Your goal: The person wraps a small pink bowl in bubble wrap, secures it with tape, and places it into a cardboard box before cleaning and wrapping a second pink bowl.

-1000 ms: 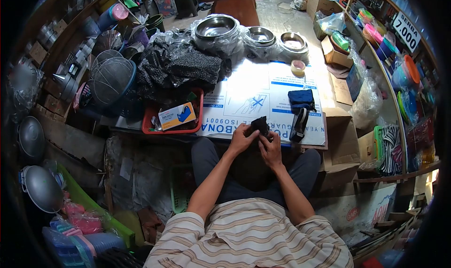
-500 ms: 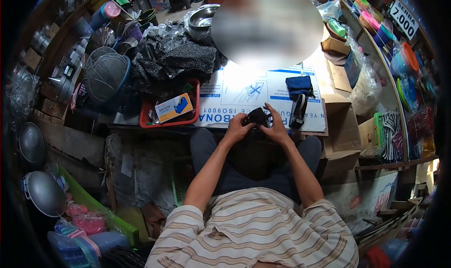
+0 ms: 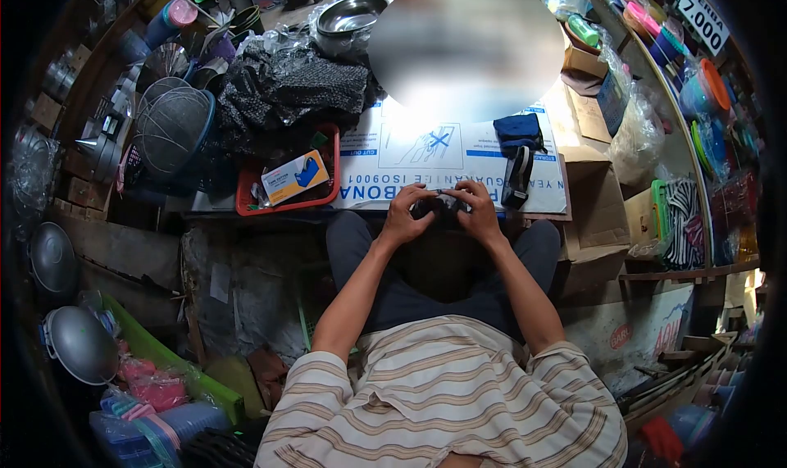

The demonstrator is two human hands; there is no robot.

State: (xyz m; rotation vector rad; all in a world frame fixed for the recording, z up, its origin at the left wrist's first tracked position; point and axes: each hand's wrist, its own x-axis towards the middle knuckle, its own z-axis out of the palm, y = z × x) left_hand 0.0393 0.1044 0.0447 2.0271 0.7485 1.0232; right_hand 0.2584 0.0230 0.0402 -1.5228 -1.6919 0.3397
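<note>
A small black object (image 3: 447, 210), too dark to name, sits between my two hands at the table's near edge, above my lap. My left hand (image 3: 407, 213) grips its left side with bent fingers. On the other side my right hand (image 3: 479, 210) closes round it, and the fingertips of both hands nearly meet along its top. Beyond my right hand, a black strap (image 3: 518, 178) lies on the printed white board (image 3: 381, 185). Just behind the strap is a dark blue folded pouch or cloth (image 3: 518, 130).
Left on the table stands a red tray (image 3: 334, 169) holding a yellow-and-white box (image 3: 296, 178). Black bubble wrap (image 3: 287, 91) and a metal bowl (image 3: 352, 15) lie behind it. Cardboard boxes (image 3: 594, 206) flank the right side. Shelves of wares line both sides. A blurred oval hides the far middle.
Both hands have shifted their grip, with the fingers now curled over the object's top. The object looks lower and more covered. The whole view has shifted slightly.
</note>
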